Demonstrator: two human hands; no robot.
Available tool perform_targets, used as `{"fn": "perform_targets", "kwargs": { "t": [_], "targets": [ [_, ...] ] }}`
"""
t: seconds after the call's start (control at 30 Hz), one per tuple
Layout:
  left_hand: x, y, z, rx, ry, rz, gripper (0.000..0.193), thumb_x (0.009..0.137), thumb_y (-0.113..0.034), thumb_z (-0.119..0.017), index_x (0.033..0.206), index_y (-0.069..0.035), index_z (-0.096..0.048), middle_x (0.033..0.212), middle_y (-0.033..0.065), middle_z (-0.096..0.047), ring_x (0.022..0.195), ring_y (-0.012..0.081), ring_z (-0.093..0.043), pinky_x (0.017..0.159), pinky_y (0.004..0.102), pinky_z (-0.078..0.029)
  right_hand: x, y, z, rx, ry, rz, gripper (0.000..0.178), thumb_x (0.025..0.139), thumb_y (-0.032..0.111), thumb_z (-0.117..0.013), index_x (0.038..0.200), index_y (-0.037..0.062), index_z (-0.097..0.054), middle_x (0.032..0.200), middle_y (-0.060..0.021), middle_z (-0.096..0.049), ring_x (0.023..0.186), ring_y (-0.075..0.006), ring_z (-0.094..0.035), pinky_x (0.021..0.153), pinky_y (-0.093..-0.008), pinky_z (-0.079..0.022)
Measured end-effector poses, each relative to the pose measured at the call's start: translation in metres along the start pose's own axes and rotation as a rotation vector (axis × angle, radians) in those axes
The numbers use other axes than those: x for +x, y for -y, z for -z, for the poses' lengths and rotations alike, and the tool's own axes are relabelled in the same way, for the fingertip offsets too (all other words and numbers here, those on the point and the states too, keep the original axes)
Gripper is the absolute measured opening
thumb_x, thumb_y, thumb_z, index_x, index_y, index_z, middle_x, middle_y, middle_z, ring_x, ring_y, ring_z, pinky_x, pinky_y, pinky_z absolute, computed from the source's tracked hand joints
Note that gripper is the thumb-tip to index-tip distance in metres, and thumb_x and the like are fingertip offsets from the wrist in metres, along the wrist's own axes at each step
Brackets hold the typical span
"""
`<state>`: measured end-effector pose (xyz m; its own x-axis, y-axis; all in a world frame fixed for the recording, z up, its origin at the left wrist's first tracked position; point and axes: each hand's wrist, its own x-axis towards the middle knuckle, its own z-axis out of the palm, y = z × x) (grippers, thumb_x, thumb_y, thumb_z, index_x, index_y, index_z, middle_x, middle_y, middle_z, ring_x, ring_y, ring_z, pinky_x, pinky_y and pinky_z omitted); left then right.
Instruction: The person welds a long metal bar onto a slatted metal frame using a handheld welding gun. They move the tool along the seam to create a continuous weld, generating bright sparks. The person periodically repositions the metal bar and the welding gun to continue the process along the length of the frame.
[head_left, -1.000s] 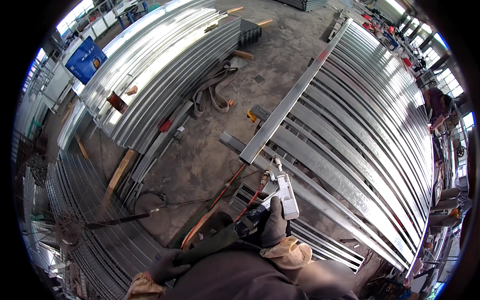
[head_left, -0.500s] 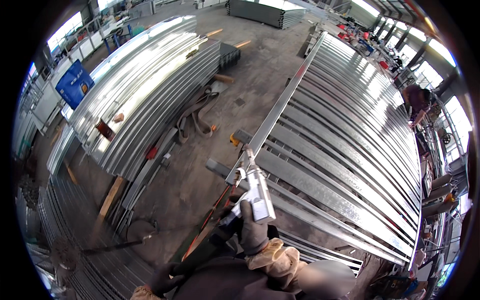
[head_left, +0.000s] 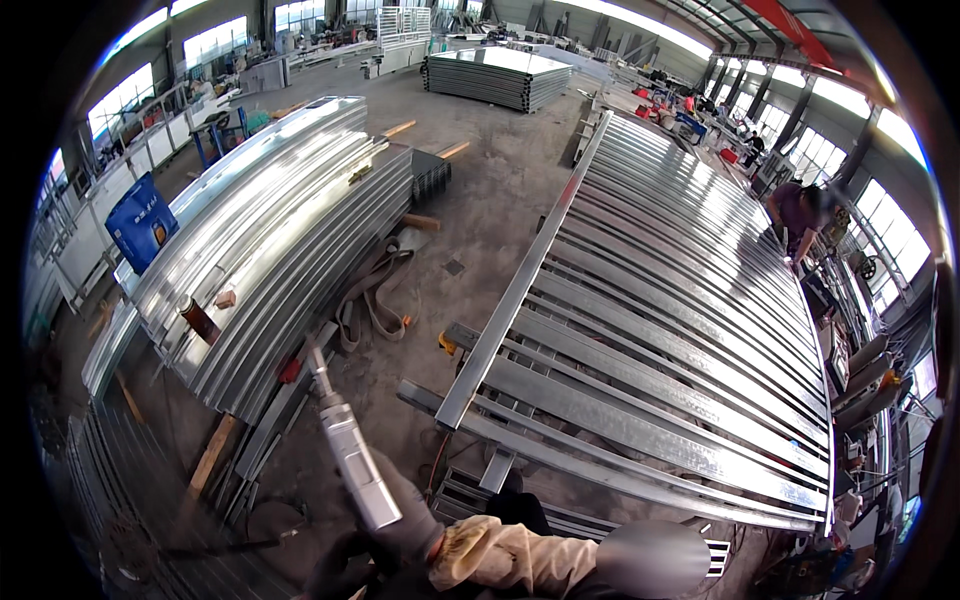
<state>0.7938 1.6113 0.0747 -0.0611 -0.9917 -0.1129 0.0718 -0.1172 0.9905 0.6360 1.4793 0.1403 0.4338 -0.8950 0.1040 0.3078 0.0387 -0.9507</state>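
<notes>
My right hand, in a grey glove with a tan sleeve, is closed round a silver welding gun with a boxy body. The gun's narrow nozzle points up and left, over the floor between the two metal stacks. To the right of the gun lies a large slatted metal frame, its near left corner next to my arm. Low at the bottom edge, a dark shape beside the gun may be my left hand; its fingers cannot be made out.
A stack of ribbed metal panels stands on the left, with a blue container and a brown bottle on it. Grey straps lie on the floor. A person bends at the frame's far right side.
My right hand has swung the welding gun left and down, away from the frame's near left corner. The view has tipped up, showing more of the far hall.
</notes>
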Motion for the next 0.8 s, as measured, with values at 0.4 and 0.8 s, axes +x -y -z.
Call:
{"fn": "perform_targets", "kwargs": {
  "t": [0.4, 0.8],
  "targets": [
    [-0.022, 0.038, -0.001, 0.048, -0.363, 0.442, 0.029, 0.087, -0.001, -0.065, 0.115, 0.002, -0.058, 0.098, 0.0091, -0.067, 0.093, 0.0222, -0.068, 0.078, 0.0351, -0.054, 0.016, -0.012, 0.012, -0.265, 0.362, -0.054, 0.082, 0.08, 0.017, -0.081, 0.149, 0.0029, -0.039, 0.136, -0.0201, -0.055, 0.126, -0.0319, -0.057, 0.104, -0.0401, -0.048],
    [-0.046, 0.034, 0.046, -0.001, -0.669, 0.165, 0.026, 0.076, 0.002, -0.076, 0.095, -0.003, -0.06, 0.085, 0.0062, -0.066, 0.078, 0.0165, -0.065, 0.069, 0.0336, -0.053, -0.053, -0.086, 0.324, -1.558, -0.59, -0.146, 0.08, 0.076, 0.043, -0.081, 0.141, 0.0103, -0.049, 0.14, -0.0199, -0.053, 0.13, -0.0407, -0.049, 0.111, -0.052, -0.035]
  ]
}}
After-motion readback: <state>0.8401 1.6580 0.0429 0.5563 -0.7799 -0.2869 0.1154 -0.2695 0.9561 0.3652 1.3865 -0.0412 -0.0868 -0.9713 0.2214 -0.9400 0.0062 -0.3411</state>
